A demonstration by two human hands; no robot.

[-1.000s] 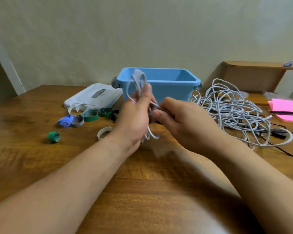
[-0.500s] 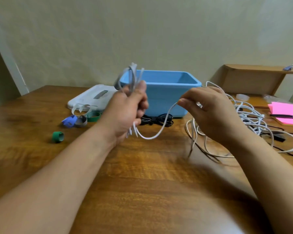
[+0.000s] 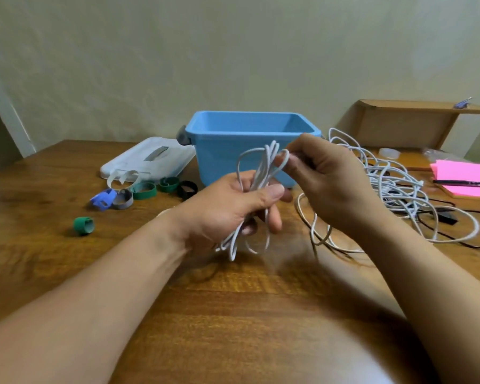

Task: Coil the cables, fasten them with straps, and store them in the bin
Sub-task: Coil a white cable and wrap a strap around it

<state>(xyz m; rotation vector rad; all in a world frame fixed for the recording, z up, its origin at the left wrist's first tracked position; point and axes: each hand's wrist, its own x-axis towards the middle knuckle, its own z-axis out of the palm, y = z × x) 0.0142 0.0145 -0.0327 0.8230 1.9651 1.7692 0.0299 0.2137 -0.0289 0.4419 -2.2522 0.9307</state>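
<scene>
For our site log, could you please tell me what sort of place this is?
Probably a desk in a home or small office: a wooden table against a plain painted wall, pink sticky notes, a cardboard box, and a tangle of white cables.

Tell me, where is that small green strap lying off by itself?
In the head view the lone green strap lies on the wooden table at the left, nearer the camera than the blue strap and left of the left hand.
</scene>
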